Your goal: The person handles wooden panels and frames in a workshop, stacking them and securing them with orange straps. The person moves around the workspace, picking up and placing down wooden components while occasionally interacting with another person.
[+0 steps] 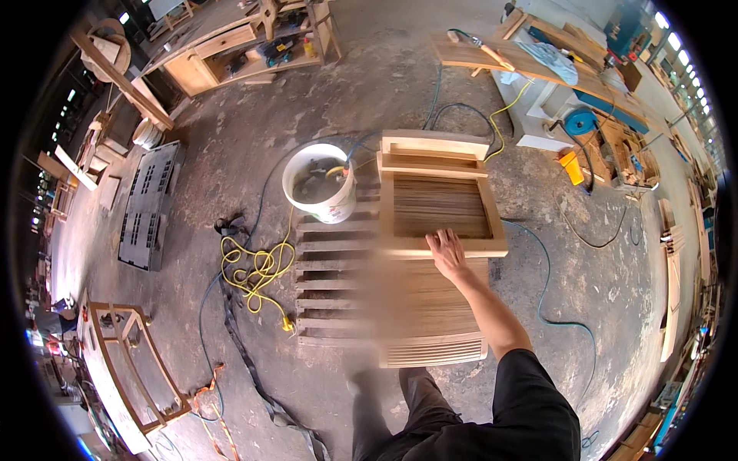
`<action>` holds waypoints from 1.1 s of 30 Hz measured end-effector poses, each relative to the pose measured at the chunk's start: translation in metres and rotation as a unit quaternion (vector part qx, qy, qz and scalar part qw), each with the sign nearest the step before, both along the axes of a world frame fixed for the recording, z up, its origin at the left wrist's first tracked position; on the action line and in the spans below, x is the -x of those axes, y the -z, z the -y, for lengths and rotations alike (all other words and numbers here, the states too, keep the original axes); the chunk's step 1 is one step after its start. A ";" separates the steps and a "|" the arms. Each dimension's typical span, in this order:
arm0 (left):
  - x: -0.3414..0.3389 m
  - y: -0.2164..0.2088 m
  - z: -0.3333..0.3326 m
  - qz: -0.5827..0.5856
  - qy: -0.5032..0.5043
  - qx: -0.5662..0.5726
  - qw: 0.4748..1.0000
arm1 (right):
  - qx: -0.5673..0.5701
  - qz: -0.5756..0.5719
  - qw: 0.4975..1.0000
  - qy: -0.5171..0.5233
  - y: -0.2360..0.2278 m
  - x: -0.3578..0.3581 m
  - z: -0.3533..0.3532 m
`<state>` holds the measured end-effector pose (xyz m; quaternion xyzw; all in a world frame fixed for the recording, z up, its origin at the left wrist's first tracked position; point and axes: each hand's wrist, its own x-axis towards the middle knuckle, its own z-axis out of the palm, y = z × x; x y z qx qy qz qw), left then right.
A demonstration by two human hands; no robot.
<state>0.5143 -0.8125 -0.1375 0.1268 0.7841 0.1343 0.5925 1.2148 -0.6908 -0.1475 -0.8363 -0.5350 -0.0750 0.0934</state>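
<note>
In front of me a pale wooden cabinet-like piece (435,301) rests over a slatted wooden pallet (327,266). Its upper part has a wooden frame (492,247) around a recessed, dark-striped wood panel (438,206). At the far end is a narrow open compartment (437,160). My right hand (447,252) lies across the near rail of the frame, its fingers bent over the inner edge. Ribbed slats (434,353) edge the end closest to my legs. A blurred vertical band covers part of the piece's left side. My left hand does not show.
A white bucket (319,184) stands on the pallet's far left part. A tangled yellow cord (257,269), a black strap (246,369) and a blue hose (547,276) lie on the floor. Workbenches (223,46) stand at the back. A grey plastic pallet (150,203) lies left.
</note>
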 end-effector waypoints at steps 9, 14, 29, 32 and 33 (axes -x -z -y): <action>0.025 -0.010 0.073 0.005 -0.004 0.003 1.000 | 0.087 -0.068 0.992 0.059 0.022 -0.010 -0.029; 0.042 -0.031 0.143 0.073 -0.029 -0.065 0.995 | -0.092 -0.052 0.991 -0.086 0.022 0.040 -0.049; 0.019 0.004 0.338 -0.058 -0.341 -0.021 0.938 | 0.528 -0.354 0.766 -0.097 0.039 0.236 0.151; 0.018 0.004 0.372 -0.014 -0.515 -0.019 0.857 | 0.548 -0.319 0.764 -0.119 0.024 0.269 0.119; 0.015 0.001 0.381 -0.008 -0.545 -0.009 0.838 | 0.544 -0.318 0.764 -0.135 0.023 0.282 0.103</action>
